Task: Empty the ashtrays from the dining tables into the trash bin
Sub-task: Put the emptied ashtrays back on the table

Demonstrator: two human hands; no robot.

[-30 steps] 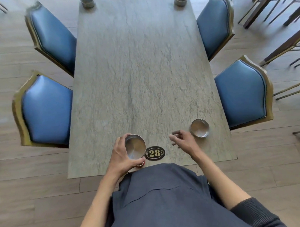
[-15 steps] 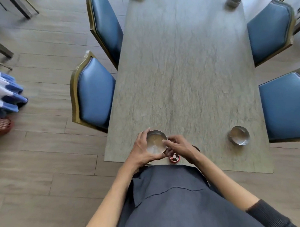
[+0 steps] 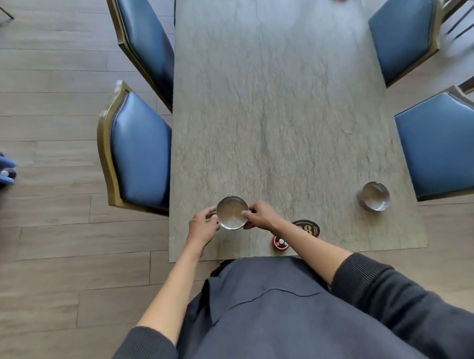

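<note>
Hands grip one steel ashtray (image 3: 232, 216): left hand (image 3: 203, 229) and right hand (image 3: 261, 215) on opposite rims, above the tabletop (image 3: 282, 110) near edge. Adjacent: call button (image 3: 280, 242), table number plaque (image 3: 308, 228), second ashtray (image 3: 374, 196), blue chairs (image 3: 141, 153).

Both hands grip a round metal ashtray (image 3: 232, 213) near the surface's (image 3: 281, 97) near-left edge, left hand (image 3: 202, 229) on its left rim, right hand (image 3: 261, 215) on its right. A second ashtray (image 3: 374, 196) sits near the right edge, between blue chairs (image 3: 141, 150).

Place: a restaurant dining room is showing here.
Evidence: a numbered plaque (image 3: 307, 228) is sitting on a stone-look table (image 3: 282, 110); matching blue padded chairs (image 3: 141, 153) are flanking it; metal ashtrays (image 3: 374, 196) are waiting.
</note>
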